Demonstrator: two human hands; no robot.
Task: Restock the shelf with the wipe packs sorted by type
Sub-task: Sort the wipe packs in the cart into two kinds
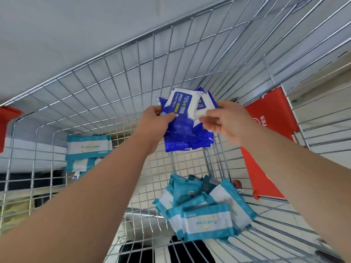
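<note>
Left hand: the left hand [153, 118] grips the blue packs [182, 133] from the left, thumb across the front and fingers curled behind.
Right hand: the right hand [226, 120] pinches the right edge of the same bundle with bent fingers; I cannot tell how many packs it holds.
Blue packs: a fanned bundle, held in the air above the wire cart [114, 82], near its far right corner.
Why held so: I judge that the 2 hands gather only 1 type together, so the bundle goes to the shelf already sorted. A grip from both sides keeps the slippery packs from sliding apart.
Teal pile: the teal pile [205, 215] lies loose on the cart floor at the lower right, well apart from the blue bundle, probably left for a separate turn.
Teal packs on the left: the teal packs on the left [88, 149] stand against the left wire wall; inside or outside the cart is unclear.
Red corner piece: the red corner piece [269, 118] sits on the right rim; its print is partly cut off.
Hidden: the shelf itself is hard to make out. The count of blue packs is hidden by overlap, and the small print is blurred.
</note>
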